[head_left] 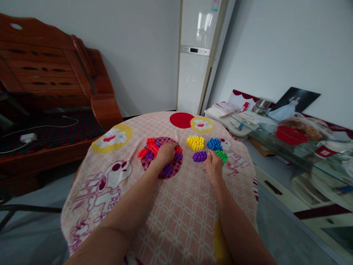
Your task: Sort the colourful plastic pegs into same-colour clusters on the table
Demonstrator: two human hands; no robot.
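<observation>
Patterned cloth [176, 213] covered a round-edged table, with the work laid out in its farther half. The cloth's curved far edge passed beyond every pile; its left edge stood well apart from the mixed red and purple pieces [152, 148], its right edge nearer to the green pile [222, 157]. A strip of bare cloth separated the mixed pieces from the yellow pile [195, 142] and the purple pile [199, 156], and a wider stretch opened toward the near side, between the forearms. The blue pile [214, 143] lay beyond the right hand [213, 165], just past the green one.

The left hand [166, 154] rested palm down over the mixed pieces, its fingertips hidden; whether it gripped a piece could not be told. The right hand was narrow, its fingers curled in between the purple and green piles; any piece within it could not be made out.

Around the table, a wooden bench [44, 70] bounded the left, a tall white appliance [193, 81] stood past the far edge, and a glass shelf [261, 141] bearing papers [223, 109] and a red bowl [291, 135] flanked the right.
</observation>
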